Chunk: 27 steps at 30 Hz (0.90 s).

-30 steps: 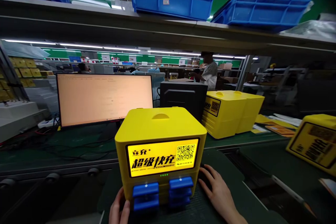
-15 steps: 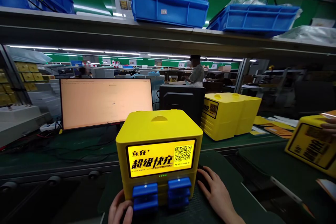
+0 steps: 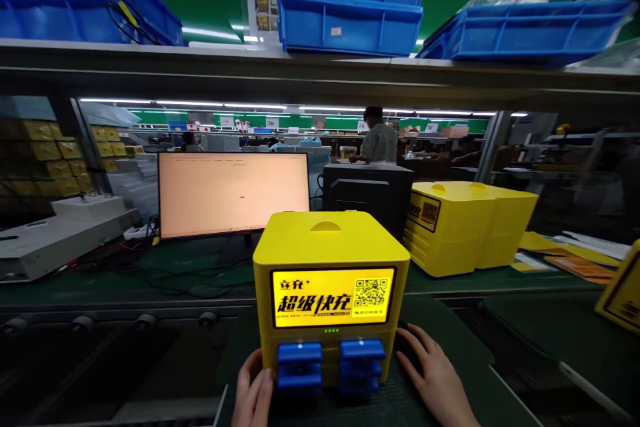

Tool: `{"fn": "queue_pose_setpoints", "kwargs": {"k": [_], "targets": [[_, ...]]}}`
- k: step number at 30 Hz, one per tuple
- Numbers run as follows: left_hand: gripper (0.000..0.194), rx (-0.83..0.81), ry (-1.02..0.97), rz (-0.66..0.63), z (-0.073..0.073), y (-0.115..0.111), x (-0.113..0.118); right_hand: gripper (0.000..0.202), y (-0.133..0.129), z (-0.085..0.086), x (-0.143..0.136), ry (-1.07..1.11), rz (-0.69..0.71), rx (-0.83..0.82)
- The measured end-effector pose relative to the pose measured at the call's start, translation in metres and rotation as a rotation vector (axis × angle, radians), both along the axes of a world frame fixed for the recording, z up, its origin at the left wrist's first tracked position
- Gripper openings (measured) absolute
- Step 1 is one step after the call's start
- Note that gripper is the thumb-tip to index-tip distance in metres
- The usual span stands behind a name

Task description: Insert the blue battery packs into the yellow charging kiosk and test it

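1. Yellow plastic charging box with a lit front screen [image 3: 330, 260] stands on the dark green ribbed mat [image 3: 450, 340] at the near edge of the bench, straight in front of the person.
2. Blue plastic power banks [image 3: 330, 367] sit in two stacked columns in the box's lower front, just under three small green lights.
3. Left hand [image 3: 254, 395] rests at the box's lower left corner, fingers loosely curled against the casing and beside the left column of power banks; it grips nothing.
4. Right hand [image 3: 435, 377] lies flat on the mat just beside the box's lower right corner, fingers spread wide, holding nothing; whether it touches the casing I cannot tell.
5. Behind the box stands a flat glowing monitor [image 3: 234, 193], with a black case [image 3: 367, 190] to its right.
6. Two more yellow boxes [image 3: 467, 227] stand side by side further right.
7. Blue plastic bins [image 3: 350, 3] sit on the shelf overhead.
8. Another person in a pale shirt [image 3: 379, 141] stands far back.
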<state>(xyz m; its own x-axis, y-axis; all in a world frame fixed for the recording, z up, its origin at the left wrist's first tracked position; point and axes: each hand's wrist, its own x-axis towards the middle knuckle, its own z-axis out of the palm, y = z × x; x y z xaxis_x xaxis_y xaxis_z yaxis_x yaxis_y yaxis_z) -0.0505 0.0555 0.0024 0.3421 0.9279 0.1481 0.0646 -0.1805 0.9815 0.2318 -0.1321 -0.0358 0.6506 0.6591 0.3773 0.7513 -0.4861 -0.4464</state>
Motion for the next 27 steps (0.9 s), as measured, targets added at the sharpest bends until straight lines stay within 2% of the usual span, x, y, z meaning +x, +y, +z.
{"fn": "queue_pose_setpoints", "kwargs": {"k": [6, 11, 16, 19, 22, 27], "targets": [[0.056, 0.057, 0.021, -0.051, -0.004, 0.001, -0.004, 0.048, -0.004, -0.016, 0.009, 0.007, 0.025, 0.018], [0.053, 0.061, 0.032, -0.074, 0.003, -0.004, -0.007, 0.056, -0.005, -0.024, 0.02, 0.079, 0.038, -0.017], [0.047, 0.022, 0.048, -0.093, 0.017, -0.012, -0.01, 0.053, -0.005, -0.024, 0.022, 0.056, 0.039, -0.024], [0.041, 0.072, 0.053, -0.065, 0.022, -0.016, -0.012, 0.052, -0.005, -0.021, 0.019, 0.043, 0.037, -0.038], [0.034, 0.156, 0.04, -0.019, 0.022, -0.016, -0.013, 0.051, -0.005, -0.017, 0.014, 0.037, 0.031, -0.045], [0.028, 0.204, 0.029, -0.003, 0.019, -0.015, -0.011, 0.047, -0.004, -0.015, 0.01, -0.02, 0.031, -0.015]]}}
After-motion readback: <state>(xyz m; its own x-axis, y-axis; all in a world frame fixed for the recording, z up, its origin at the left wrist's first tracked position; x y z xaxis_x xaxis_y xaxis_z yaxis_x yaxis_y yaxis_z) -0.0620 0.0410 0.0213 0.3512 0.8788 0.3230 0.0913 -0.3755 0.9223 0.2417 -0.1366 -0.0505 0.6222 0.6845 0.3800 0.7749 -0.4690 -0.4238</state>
